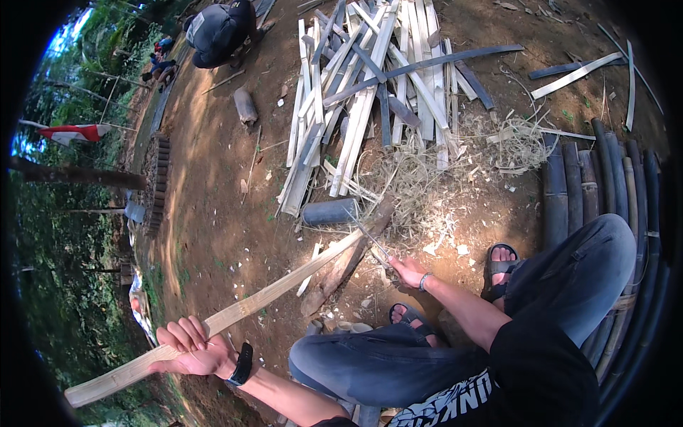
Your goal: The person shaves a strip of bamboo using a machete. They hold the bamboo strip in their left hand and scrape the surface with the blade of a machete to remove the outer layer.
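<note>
Closed around the long pale strip [263,295] near its lower-left end with the left hand [188,346], and curled about the handle end of a thin blade [371,238] with the right hand [407,271]. As for the strip, probably light, stiff yet springy, sharp-edged; best held flat side to palm, well back from the blade. Runs diagonally to the brown log [331,285], with curly shavings [405,181] and piled strips [356,142] beyond.
</note>
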Demonstrator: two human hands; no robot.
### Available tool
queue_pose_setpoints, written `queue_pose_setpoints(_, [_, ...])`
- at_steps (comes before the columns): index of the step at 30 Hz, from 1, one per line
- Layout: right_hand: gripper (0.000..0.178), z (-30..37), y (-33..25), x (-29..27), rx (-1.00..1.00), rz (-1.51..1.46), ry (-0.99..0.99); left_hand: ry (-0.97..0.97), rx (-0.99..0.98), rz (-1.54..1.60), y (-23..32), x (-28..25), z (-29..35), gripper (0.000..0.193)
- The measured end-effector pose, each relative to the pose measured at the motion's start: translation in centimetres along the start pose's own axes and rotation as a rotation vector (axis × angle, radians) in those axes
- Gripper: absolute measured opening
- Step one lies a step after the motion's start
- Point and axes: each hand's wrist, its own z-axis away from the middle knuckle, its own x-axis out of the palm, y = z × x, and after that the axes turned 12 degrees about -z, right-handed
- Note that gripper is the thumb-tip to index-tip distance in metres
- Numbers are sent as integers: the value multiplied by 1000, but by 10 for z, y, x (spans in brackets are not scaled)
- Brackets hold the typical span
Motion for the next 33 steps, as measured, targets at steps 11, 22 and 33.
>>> queue_pose_setpoints(11, [80, -33, 22, -4, 94, 6, 148, -2, -14, 8, -6, -8, 1, 59])
queue_pose_setpoints(22, [82, 1, -17, -15, 230, -37, 91, -63, -9, 8, 2, -21, 9, 59])
queue_pose_setpoints(33, [73, 2, 28, 33, -132, 2, 120, 189, -64, -123, 1, 1, -5, 59])
